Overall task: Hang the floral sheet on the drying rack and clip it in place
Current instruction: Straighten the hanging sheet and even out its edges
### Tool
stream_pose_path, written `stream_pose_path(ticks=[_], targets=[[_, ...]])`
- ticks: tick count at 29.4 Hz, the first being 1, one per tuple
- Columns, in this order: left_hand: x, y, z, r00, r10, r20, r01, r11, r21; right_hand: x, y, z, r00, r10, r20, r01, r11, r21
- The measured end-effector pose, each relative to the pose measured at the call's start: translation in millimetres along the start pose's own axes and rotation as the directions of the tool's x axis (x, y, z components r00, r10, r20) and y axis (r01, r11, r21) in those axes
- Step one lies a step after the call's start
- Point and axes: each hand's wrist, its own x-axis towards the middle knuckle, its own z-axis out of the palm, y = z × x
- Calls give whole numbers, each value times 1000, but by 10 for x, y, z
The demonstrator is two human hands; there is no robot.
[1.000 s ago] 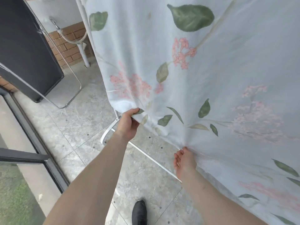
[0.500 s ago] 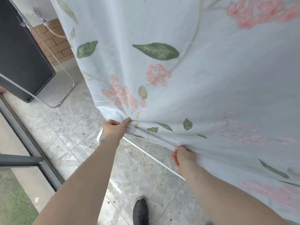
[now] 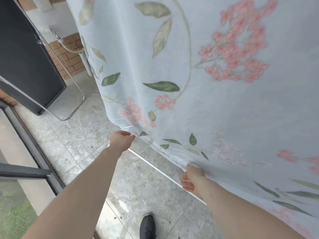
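Along the hem, both hands' fingers still pinch the floral sheet [image 3: 215,100], right hand [image 3: 193,180] now lower.

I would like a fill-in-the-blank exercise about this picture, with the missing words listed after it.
1. Both hands hold the lower edge of the floral ____.
2. The left hand grips the sheet at its corner; the ____ hand grips farther along the hem.
3. A thin white rod runs under the hem, between the two ____.
4. The flowers printed on the sheet are ____.

Missing words: sheet; right; hands; pink
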Motion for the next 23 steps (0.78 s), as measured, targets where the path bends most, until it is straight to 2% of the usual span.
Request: stream_pose_path(ticks=[1, 3, 5, 7, 12, 17, 20, 23], targets=[[-77, 9, -11, 999, 32, -7, -31, 998, 49, -54, 31, -25, 997, -78, -20, 74, 988, -139], [-410, 245, -176, 993, 121, -7, -118, 979, 167, -438, -44, -171, 939, -343, -13, 304, 848, -435], [-789, 516, -322, 970, 243, -4, -235, 942, 240, -932, -111, -349, 823, -564, 74, 513, 681, -522], [-1247, 822, -475, 928, 373, 0, -362, 901, 240, -1545, -168, -604, 698, -701, 144, 659, 550, -513], [-2574, 1642, -714, 764, 644, -43, -619, 749, 236, -2930, -181, -1433, 481, -827, 292, 818, 304, -488], [-3982, 2558, -873, 525, 830, -188, -784, 558, 272, -4101, -139, -2454, 201, -936, 289, 911, 71, -406], [-4777, 3081, -897, 390, 881, -267, -835, 461, 299, -4690, -163, -3112, -35, -960, 277, 919, -139, -368], [-5340, 3520, -885, 319, 886, -336, -846, 426, 320, -5180, -280, -3715, -257, -933, 252, 868, -337, -365]])
